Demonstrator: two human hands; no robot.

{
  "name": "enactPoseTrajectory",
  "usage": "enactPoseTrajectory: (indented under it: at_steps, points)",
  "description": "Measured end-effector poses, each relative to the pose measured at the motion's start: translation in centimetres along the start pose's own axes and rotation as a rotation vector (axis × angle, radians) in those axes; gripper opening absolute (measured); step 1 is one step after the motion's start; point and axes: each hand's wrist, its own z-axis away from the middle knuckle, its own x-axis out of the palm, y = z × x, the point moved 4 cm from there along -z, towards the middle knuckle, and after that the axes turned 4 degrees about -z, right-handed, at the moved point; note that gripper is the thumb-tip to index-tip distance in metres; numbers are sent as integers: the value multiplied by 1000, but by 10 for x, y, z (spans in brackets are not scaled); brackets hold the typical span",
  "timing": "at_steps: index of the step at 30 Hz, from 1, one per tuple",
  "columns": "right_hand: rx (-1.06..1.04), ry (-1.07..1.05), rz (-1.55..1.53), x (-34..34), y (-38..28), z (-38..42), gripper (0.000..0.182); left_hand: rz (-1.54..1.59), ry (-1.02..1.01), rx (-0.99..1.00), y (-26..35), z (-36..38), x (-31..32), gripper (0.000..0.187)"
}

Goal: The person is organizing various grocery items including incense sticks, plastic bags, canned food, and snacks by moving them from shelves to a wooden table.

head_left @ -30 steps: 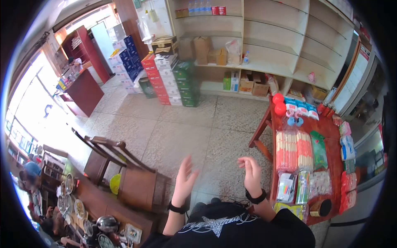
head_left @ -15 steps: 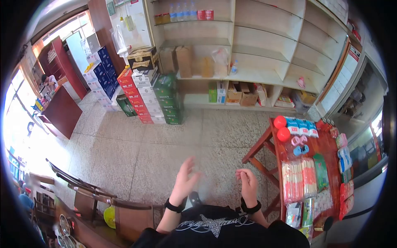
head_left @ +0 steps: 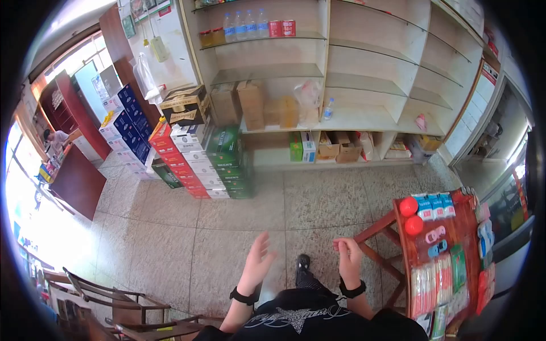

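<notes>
Your left hand (head_left: 256, 266) has its thumb apart from loose fingers; your right hand's (head_left: 350, 262) curl inward, pinching what I can't tell. Near it stands one glossy wooden table (head_left: 463, 228) bearing two round red balls (head_left: 408, 206) and three plastic packets (head_left: 435, 206)

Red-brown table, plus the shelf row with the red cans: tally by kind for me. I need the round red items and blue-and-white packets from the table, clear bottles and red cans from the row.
Round red items: 2
Blue-and-white packets: 3
Clear bottles: 4
Red cans: 2
Total: 11
</notes>
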Motion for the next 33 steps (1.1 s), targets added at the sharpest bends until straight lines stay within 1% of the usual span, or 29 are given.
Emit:
enactPoseTrajectory:
  at_steps: [3, 5, 7, 9, 11, 13, 16, 18, 19, 20, 23, 26, 28, 30, 31, 33]
  points:
    - [21, 20, -53, 1, 13, -52, 19, -25, 16, 18, 3, -51, 3, 61]
    - [-29, 56, -57, 2, 17, -93, 19, -70, 21, 124, 0, -91, 5, 61]
    - [-48, 43, -48, 3, 14, -138, 19, -28, 15, 138, 24, -134, 8, 61]
    - [-100, 77, -108, 6, 8, -181, 20, 15, 10, 151, 51, -168, 13, 61]
    - [-134, 65, -74, 11, 23, -223, 19, -79, 85, 215, 80, -207, 14, 60]
    - [-144, 45, -32, 19, 26, -252, 18, -105, 124, 237, 86, -235, 17, 61]
    - [-181, -14, 51, 37, 23, -293, 15, -91, 188, 224, 79, -273, 14, 60]
    - [-173, -52, 70, 49, 35, -314, 15, -54, 166, 57, 52, -302, 11, 61]
    - [-162, -87, 82, 58, 41, -321, 14, -47, 167, 56, 46, -314, 12, 61]
    - [-128, -94, 17, 67, 48, -323, 13, -61, 155, 51, 41, -326, 14, 61]
    - [-87, -71, 31, 86, 53, -354, 13, -82, 114, 62, 36, -375, 9, 61]
    - [-106, -17, 43, 107, 63, -394, 13, -82, 66, 104, 39, -432, -1, 61]
    - [-100, 35, 37, 121, 57, -416, 13, -69, 31, 171, 45, -467, -8, 62]
    - [-131, 127, 41, 140, 41, -451, 14, -81, -12, 198, 63, -507, -27, 61]
    - [-138, 145, 38, 156, 38, -475, 14, -82, 13, 264, 77, -541, -45, 60]
    - [-127, 182, -70, 183, 36, -518, 14, -106, 17, 288, 104, -584, -65, 57]
